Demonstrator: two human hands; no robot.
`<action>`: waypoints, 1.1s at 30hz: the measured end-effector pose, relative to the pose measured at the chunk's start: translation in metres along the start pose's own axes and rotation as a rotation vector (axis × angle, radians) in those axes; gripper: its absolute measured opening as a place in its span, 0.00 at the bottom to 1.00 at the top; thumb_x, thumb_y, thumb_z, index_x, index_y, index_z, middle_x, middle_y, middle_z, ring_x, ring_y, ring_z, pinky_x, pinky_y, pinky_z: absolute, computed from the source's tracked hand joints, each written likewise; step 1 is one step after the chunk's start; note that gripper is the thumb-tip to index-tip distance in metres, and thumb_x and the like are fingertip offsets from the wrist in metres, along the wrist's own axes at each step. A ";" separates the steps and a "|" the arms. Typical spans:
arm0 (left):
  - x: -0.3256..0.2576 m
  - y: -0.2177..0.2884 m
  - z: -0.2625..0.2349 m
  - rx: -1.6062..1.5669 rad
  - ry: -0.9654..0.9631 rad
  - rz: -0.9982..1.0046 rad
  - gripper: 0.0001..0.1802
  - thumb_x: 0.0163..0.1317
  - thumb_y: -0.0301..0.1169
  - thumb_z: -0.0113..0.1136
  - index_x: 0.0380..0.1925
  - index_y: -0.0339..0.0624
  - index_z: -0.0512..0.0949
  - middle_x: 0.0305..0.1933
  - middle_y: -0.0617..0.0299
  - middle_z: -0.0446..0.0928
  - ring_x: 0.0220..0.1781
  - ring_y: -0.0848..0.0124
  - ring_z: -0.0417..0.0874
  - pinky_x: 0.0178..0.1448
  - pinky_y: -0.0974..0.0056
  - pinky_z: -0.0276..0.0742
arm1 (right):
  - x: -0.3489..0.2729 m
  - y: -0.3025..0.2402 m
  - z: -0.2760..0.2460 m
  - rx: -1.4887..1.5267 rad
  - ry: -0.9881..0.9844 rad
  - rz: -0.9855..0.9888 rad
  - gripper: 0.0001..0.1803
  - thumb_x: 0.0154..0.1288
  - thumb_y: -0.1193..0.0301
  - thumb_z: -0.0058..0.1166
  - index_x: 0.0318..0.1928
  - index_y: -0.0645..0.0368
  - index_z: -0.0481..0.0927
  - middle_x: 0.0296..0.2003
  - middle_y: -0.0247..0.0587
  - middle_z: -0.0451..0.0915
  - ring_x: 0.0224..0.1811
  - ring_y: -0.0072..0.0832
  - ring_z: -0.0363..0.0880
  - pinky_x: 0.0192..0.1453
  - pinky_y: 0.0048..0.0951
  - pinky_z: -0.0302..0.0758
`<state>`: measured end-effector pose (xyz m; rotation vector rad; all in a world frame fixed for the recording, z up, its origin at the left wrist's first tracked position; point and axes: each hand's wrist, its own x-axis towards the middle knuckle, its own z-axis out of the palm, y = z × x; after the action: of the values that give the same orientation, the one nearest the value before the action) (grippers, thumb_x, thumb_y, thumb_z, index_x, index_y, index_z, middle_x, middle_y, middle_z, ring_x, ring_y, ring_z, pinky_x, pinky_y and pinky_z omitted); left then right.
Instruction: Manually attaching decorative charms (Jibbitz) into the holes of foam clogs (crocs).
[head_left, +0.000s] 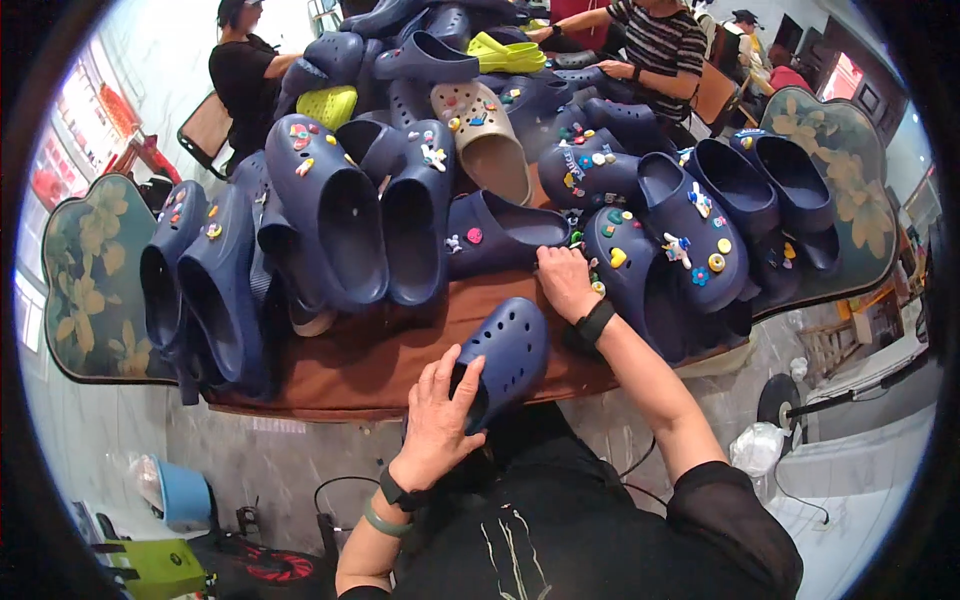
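Observation:
My left hand [440, 405] grips a plain navy clog [508, 350] by its opening, at the near edge of the table in front of me. Rows of round holes dot the clog's upper, and no charms sit in them. My right hand [568, 280] reaches onto the table with its fingers bent together, beside small coloured charms [576, 236]. What its fingertips hold, if anything, is hidden. Just beyond it lies a navy clog [512, 228] with a pink charm. To its right stands another navy clog [620, 262] with yellow and green charms.
Navy clogs with charms are heaped over the brown-covered table [450, 330]. A beige clog [490, 150] and lime clogs [508, 54] lie among them. Two people [655, 50] are at the far side. A blue bucket [184, 495] stands on the floor at left.

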<state>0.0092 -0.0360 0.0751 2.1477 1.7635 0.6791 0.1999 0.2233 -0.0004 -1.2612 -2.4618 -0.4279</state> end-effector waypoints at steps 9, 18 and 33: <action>-0.015 0.003 0.025 0.082 0.108 -0.001 0.58 0.41 0.31 0.78 0.74 0.56 0.57 0.80 0.43 0.43 0.78 0.39 0.48 0.73 0.36 0.49 | -0.003 -0.002 -0.002 -0.057 0.132 -0.172 0.05 0.55 0.72 0.54 0.34 0.55 0.77 0.32 0.41 0.77 0.41 0.37 0.76 0.46 0.34 0.73; -0.018 -0.006 0.035 0.024 0.172 0.014 0.55 0.42 0.32 0.78 0.73 0.62 0.61 0.80 0.43 0.45 0.79 0.41 0.48 0.73 0.35 0.48 | -0.009 -0.011 -0.060 0.710 0.099 -0.156 0.09 0.57 0.78 0.60 0.39 0.57 0.82 0.37 0.45 0.83 0.43 0.43 0.81 0.46 0.39 0.79; -0.019 -0.008 0.041 -0.004 0.225 0.026 0.52 0.43 0.33 0.78 0.72 0.63 0.63 0.80 0.44 0.47 0.79 0.43 0.49 0.72 0.39 0.50 | -0.026 -0.072 -0.101 0.789 0.071 -0.624 0.14 0.54 0.76 0.59 0.43 0.60 0.81 0.39 0.40 0.82 0.48 0.38 0.81 0.56 0.39 0.77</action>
<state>0.0211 -0.0494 0.0332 2.1669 1.8428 0.9641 0.1717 0.1227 0.0714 -0.1590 -2.5000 0.3436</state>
